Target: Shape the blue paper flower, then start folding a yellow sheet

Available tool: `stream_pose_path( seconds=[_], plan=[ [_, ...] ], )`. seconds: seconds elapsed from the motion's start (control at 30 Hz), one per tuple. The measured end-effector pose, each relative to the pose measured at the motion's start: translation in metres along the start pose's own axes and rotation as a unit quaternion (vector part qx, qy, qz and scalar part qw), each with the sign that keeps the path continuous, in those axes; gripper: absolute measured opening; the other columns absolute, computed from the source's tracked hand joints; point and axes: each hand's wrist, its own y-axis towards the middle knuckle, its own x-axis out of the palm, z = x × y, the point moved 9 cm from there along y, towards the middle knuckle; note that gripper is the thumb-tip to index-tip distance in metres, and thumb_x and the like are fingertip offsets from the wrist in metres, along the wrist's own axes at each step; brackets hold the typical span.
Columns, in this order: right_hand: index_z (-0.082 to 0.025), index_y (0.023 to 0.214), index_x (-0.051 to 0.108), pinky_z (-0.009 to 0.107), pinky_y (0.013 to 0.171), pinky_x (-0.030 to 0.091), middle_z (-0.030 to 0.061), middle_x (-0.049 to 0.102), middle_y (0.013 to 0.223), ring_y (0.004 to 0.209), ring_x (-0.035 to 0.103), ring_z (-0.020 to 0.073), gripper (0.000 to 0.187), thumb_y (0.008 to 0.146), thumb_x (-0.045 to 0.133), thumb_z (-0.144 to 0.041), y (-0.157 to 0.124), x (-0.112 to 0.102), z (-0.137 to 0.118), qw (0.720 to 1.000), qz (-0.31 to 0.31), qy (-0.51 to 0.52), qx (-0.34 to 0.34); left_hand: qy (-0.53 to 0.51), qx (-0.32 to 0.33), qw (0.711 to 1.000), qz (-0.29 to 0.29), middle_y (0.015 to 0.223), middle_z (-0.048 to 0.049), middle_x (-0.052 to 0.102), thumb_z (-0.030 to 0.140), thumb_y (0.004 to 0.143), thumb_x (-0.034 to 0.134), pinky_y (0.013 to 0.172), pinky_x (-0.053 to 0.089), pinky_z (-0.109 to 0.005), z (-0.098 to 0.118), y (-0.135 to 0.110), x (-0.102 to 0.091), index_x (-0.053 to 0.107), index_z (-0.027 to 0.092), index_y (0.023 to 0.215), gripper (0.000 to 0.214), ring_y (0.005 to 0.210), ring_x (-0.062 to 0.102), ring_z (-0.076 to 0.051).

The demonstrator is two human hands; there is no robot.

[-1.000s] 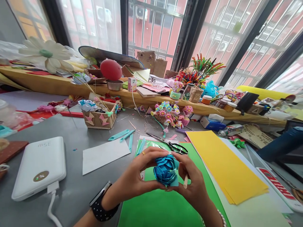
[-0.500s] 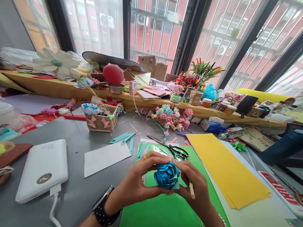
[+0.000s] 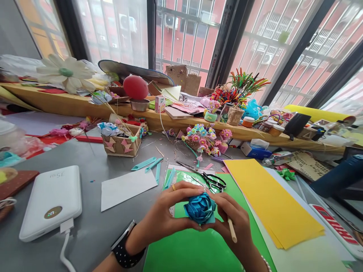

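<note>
Between my two hands is a blue folded-paper flower [image 3: 200, 208], its layered petals facing up toward me. My left hand [image 3: 167, 209] grips its left side, fingers over the far edge and thumb along the near edge. On the other side my right hand [image 3: 234, 213] pinches the flower with thumb and index finger. A thin wooden stick [image 3: 231, 229] also juts out from among the right hand's fingers. Below both hands lies a shiny green sheet [image 3: 198, 247]. Just beyond the fingers are black-handled scissors [image 3: 214, 182].
Left of the green sheet lie a white paper [image 3: 127, 190], blue paper strips [image 3: 146, 164] and a white power bank [image 3: 52, 202] with its cable. Yellow sheets [image 3: 272, 200] lie to the right. Behind stand a cardboard basket [image 3: 121, 145] and small craft flowers [image 3: 202, 138], before a crowded ledge.
The flower has tilted slightly, so more of its petal layers face me. The stick's end has shifted a little to the right. Both hands keep their grip.
</note>
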Motion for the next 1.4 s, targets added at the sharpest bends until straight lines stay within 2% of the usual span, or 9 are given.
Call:
stream_pose_path(
  seconds=[0.13,0.23,0.37,0.53,0.63,0.73,0.83,1.03,1.4],
  plan=[
    [-0.021,0.107,0.059,0.019,0.032,0.034,0.0015,0.057,0.072,0.040,0.037,0.0073,0.037,0.075,0.063,-0.039,0.001,-0.001,0.001,1.000,0.010,-0.015,0.004,-0.029,-0.016,0.999,0.005,0.118,-0.0078,0.053,0.032,0.065,0.073,0.092,0.045,-0.038,-0.004,0.001,-0.003,0.053,0.032,0.120,0.058,0.108,0.051,-0.027],
    [-0.023,0.109,0.058,0.019,0.034,0.034,0.0006,0.057,0.073,0.041,0.037,0.0074,0.040,0.074,0.065,-0.039,0.001,-0.001,0.001,1.000,0.006,0.001,0.004,-0.093,-0.038,0.995,0.005,0.118,-0.0076,0.055,0.027,0.064,0.074,0.089,0.048,-0.036,-0.006,0.001,-0.003,0.056,0.030,0.117,0.055,0.109,0.053,-0.026],
    [-0.024,0.108,0.059,0.019,0.034,0.034,-0.0008,0.056,0.069,0.041,0.037,0.0076,0.041,0.071,0.067,-0.041,0.000,-0.001,0.001,1.000,0.008,0.017,0.008,-0.175,-0.047,0.983,0.038,0.117,-0.0082,0.060,0.016,0.057,0.079,0.089,0.049,-0.037,-0.009,-0.001,-0.005,0.064,0.025,0.104,0.050,0.109,0.056,-0.026],
    [-0.023,0.105,0.061,0.020,0.034,0.033,-0.0012,0.058,0.067,0.042,0.038,0.0078,0.044,0.067,0.069,-0.044,0.000,-0.002,0.003,0.999,0.014,0.030,0.020,-0.233,-0.038,0.971,0.042,0.118,-0.0094,0.060,0.018,0.057,0.079,0.089,0.049,-0.037,-0.013,0.000,-0.002,0.066,0.025,0.103,0.049,0.111,0.054,-0.028],
    [-0.023,0.106,0.060,0.019,0.034,0.033,-0.0028,0.055,0.063,0.041,0.036,0.0079,0.046,0.067,0.069,-0.045,0.002,-0.005,0.003,0.999,0.023,0.019,0.026,-0.249,-0.047,0.967,0.015,0.129,-0.0084,0.052,0.024,0.060,0.078,0.092,0.046,-0.038,-0.014,0.001,0.003,0.060,0.029,0.112,0.056,0.118,0.047,-0.029],
    [-0.023,0.107,0.059,0.019,0.034,0.032,-0.0039,0.052,0.061,0.041,0.035,0.0080,0.046,0.068,0.068,-0.045,0.004,-0.008,0.000,0.999,0.027,0.007,0.016,-0.267,-0.067,0.961,0.000,0.131,-0.0084,0.050,0.032,0.067,0.072,0.096,0.042,-0.042,-0.015,0.002,0.007,0.057,0.027,0.116,0.051,0.120,0.044,-0.031],
    [-0.023,0.106,0.060,0.019,0.034,0.031,-0.0028,0.053,0.063,0.042,0.035,0.0079,0.045,0.068,0.067,-0.046,0.003,-0.006,0.001,1.000,0.018,0.015,0.020,-0.285,-0.082,0.955,0.020,0.125,-0.0082,0.056,0.034,0.070,0.069,0.095,0.042,-0.044,-0.018,0.002,0.004,0.063,0.026,0.109,0.040,0.116,0.048,-0.031],
    [-0.023,0.105,0.062,0.019,0.033,0.031,-0.0023,0.052,0.062,0.042,0.036,0.0082,0.046,0.067,0.067,-0.048,0.000,-0.002,0.003,0.999,0.013,0.032,0.027,-0.266,-0.098,0.955,0.091,0.109,-0.0073,0.067,0.036,0.060,0.076,0.090,0.045,-0.046,-0.027,0.000,-0.005,0.072,0.027,0.089,0.030,0.106,0.057,-0.031],
    [-0.026,0.108,0.060,0.019,0.034,0.033,-0.0022,0.054,0.068,0.040,0.035,0.0069,0.041,0.070,0.066,-0.042,0.000,-0.004,0.002,0.999,0.020,0.045,0.020,-0.269,-0.098,0.953,0.095,0.109,-0.0058,0.066,0.035,0.061,0.076,0.087,0.047,-0.042,-0.030,-0.001,-0.003,0.071,0.028,0.087,0.027,0.103,0.059,-0.030]
  ],
)
